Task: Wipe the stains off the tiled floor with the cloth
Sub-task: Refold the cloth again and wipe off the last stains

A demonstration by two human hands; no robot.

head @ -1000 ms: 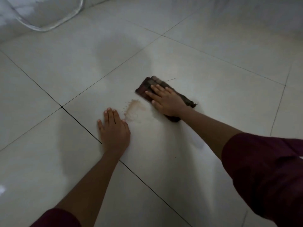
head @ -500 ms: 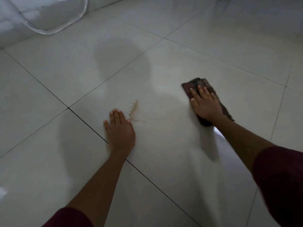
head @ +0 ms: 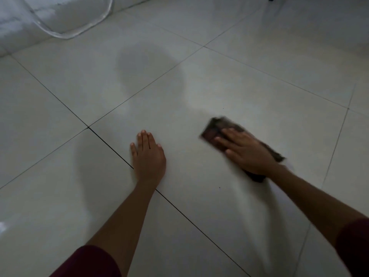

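A dark brown folded cloth [head: 212, 130] lies flat on the pale tiled floor [head: 199, 86], right of centre. My right hand [head: 247, 150] presses down on it, fingers spread across its top; both are motion-blurred. My left hand [head: 148, 154] rests palm-down on the floor to the cloth's left, fingers together, holding nothing. No brown stain shows on the tile between my hands. The tile near my right hand looks shiny.
Dark grout lines cross the floor; one [head: 111, 145] runs diagonally under my left wrist. A clear curved plastic object [head: 65, 33] sits at the far left by a white wall base. A small dark speck [head: 219, 187] lies on the tile near my right forearm.
The brownish stain beside my left hand, partly wiped half a second ago, is no longer visible. My right hand swept the cloth right, then back toward the left hand. My left hand stayed put.
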